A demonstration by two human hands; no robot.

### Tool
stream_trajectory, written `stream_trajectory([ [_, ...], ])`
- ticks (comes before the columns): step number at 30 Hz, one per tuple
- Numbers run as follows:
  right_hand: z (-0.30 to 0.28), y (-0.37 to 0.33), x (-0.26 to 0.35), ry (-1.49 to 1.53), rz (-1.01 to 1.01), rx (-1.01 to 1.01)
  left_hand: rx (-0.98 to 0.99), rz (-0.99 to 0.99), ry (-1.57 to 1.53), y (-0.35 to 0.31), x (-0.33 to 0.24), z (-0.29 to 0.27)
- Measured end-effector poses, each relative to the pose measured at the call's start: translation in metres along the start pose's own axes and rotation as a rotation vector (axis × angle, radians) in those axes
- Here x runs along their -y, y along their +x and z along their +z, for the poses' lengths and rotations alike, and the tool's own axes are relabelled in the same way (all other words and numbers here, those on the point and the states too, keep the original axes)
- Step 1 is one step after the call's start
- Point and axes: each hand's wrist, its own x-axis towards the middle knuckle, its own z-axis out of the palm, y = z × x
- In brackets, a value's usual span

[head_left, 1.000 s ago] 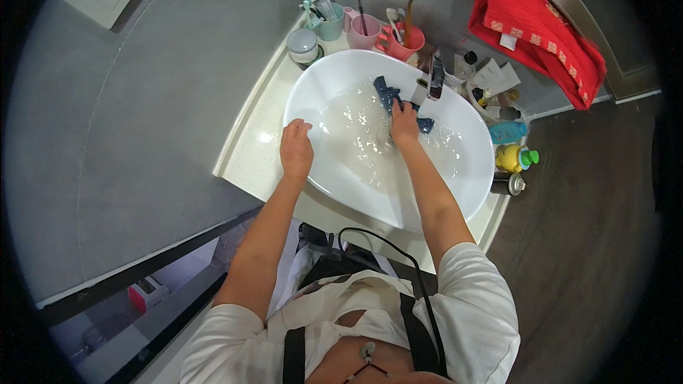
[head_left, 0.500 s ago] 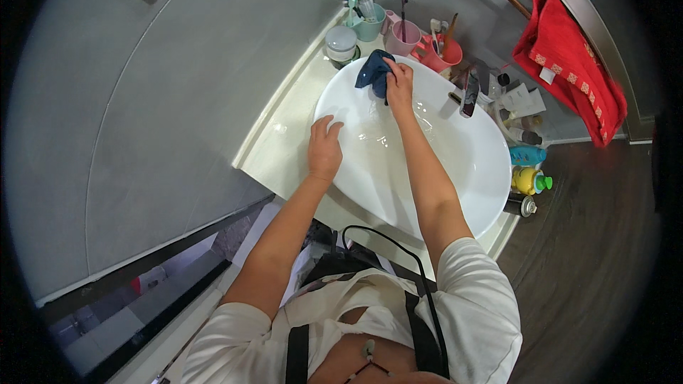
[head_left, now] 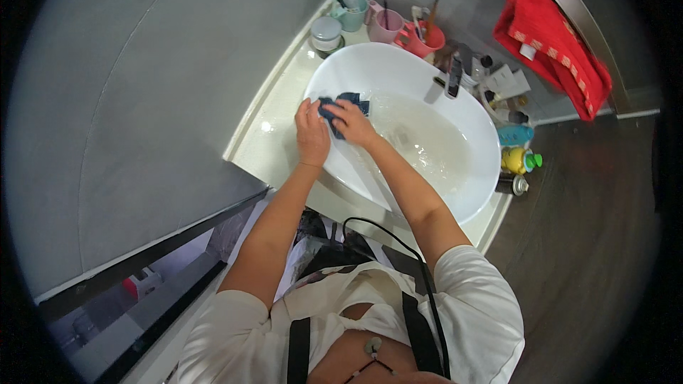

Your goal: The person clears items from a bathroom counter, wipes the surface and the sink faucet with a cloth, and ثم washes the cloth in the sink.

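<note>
A dark blue cloth [head_left: 350, 99] is bunched against the inner left wall of the white oval sink [head_left: 413, 57]. My right hand [head_left: 353, 123] grips it from above, fingers bent over the fabric. At the left rim, my left hand [head_left: 311, 134] has its fingers curled in at the cloth's left edge, seeming to pinch it; the fingertips are partly hidden. Cloudy water [head_left: 427, 139] with a few ripples fills the bottom of the bowl. A dark faucet [head_left: 453, 77] stands at the sink's far right side.
Along the back are a lidded jar [head_left: 326, 31], a mint cup [head_left: 353, 16], a pink cup [head_left: 385, 27] and a coral cup [head_left: 424, 40] with brushes. Several bottles, including a yellow one [head_left: 515, 161], line the right. A red towel [head_left: 551, 43] hangs from a rail.
My right hand has brought the cloth from the sink's far edge toward me and left. My left hand now meets it at the rim. The whole view has shifted slightly.
</note>
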Motion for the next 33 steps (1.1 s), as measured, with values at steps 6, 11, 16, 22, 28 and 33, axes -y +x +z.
stream_trajectory([
  [6,-0.022,-0.078,-0.013,-0.174,0.056,0.16,0.166,0.221,0.309,-0.002,0.002,0.006],
  [11,-0.044,-0.113,-0.015,-0.242,0.252,0.316,0.294,0.38,0.627,-0.012,-0.009,0.009],
  [16,-0.073,-0.143,-0.013,-0.075,0.32,0.493,0.306,0.284,0.558,-0.031,-0.014,0.012],
  [22,-0.045,-0.148,-0.06,-0.034,0.141,0.261,0.312,0.247,0.481,-0.031,-0.016,0.014],
  [28,-0.023,-0.112,-0.076,-0.207,0.08,0.087,0.359,0.231,0.46,-0.028,-0.017,0.009],
  [33,-0.023,-0.08,-0.077,-0.283,0.099,0.004,0.409,0.194,0.493,-0.026,-0.018,0.011],
])
